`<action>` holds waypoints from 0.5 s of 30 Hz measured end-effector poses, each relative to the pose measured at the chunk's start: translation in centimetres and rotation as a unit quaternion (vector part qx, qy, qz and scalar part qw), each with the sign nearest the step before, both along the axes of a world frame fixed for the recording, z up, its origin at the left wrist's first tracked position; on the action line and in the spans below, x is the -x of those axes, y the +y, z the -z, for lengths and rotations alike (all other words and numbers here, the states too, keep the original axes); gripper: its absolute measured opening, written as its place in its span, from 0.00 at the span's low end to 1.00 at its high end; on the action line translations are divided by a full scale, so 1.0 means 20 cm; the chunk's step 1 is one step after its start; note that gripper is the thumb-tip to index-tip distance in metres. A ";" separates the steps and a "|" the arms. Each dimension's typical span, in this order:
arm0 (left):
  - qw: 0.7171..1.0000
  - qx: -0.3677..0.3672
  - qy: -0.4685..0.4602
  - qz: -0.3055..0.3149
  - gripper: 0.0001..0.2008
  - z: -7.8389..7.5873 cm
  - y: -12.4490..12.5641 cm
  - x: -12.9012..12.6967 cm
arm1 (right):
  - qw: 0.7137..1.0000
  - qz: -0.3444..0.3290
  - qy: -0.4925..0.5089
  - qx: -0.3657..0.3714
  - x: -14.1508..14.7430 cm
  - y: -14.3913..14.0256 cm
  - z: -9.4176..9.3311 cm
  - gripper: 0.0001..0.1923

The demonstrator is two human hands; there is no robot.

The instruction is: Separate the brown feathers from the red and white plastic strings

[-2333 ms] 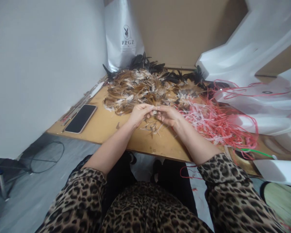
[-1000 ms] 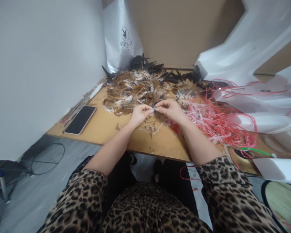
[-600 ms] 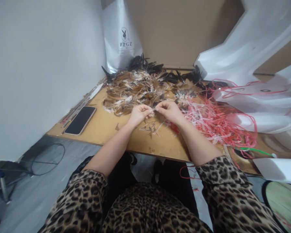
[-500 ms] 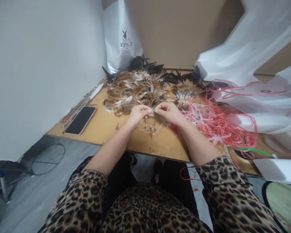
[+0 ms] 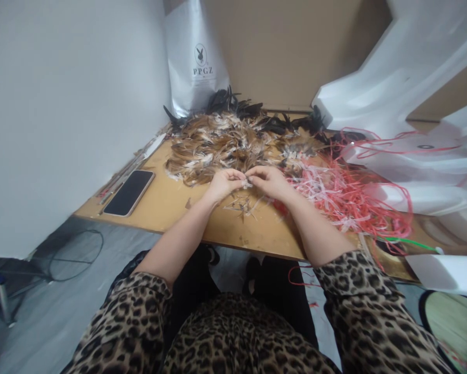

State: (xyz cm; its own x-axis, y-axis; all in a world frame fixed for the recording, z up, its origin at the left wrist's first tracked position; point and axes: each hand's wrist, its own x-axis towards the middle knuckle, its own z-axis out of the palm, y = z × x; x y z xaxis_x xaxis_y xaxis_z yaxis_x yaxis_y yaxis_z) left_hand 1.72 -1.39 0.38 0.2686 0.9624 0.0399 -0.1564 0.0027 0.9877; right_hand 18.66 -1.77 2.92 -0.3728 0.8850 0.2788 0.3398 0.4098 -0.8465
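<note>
My left hand (image 5: 226, 186) and my right hand (image 5: 267, 181) meet fingertip to fingertip over the near part of the table. Both are closed in a pinch on a small feather (image 5: 248, 183), whose whitish fluff shows between the fingertips; most of it is hidden. Just behind them spreads a pile of brown and white feathers (image 5: 217, 140), with black feathers (image 5: 235, 104) along its far side. Below my hands lie thin stripped quills and scraps (image 5: 241, 206) on the tabletop.
A tangle of red and pale pink strips (image 5: 342, 195) lies right of my right hand. The phone (image 5: 129, 193) rests at the table's left. A silver bag (image 5: 198, 57) stands at the back. White sheeting (image 5: 389, 83) hangs on the right. The wooden table's (image 5: 217, 236) front edge is near my lap.
My hands stay in nearly the same place. The right fingers have shifted slightly left, over the left fingertips, and more white fluff shows beneath them.
</note>
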 end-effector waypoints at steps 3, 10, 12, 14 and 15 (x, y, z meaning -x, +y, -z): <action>0.999 -0.025 0.022 -0.017 0.12 0.00 -0.01 -0.01 | 0.995 0.013 -0.080 -0.049 0.00 0.00 0.03 0.12; 0.997 -0.040 0.050 -0.043 0.13 -0.01 -0.02 -0.03 | 0.976 0.015 -0.179 -0.122 0.00 0.01 0.05 0.13; 0.997 -0.044 0.049 -0.048 0.13 -0.01 -0.02 -0.03 | 0.971 0.019 -0.198 -0.130 -0.01 0.01 0.05 0.13; 0.996 -0.053 0.049 -0.055 0.13 0.00 -0.02 -0.03 | 0.964 0.032 -0.225 -0.135 -0.01 0.00 0.05 0.12; 0.995 -0.062 0.051 -0.059 0.13 0.00 -0.01 -0.03 | 0.959 0.041 -0.242 -0.138 -0.01 0.00 0.04 0.11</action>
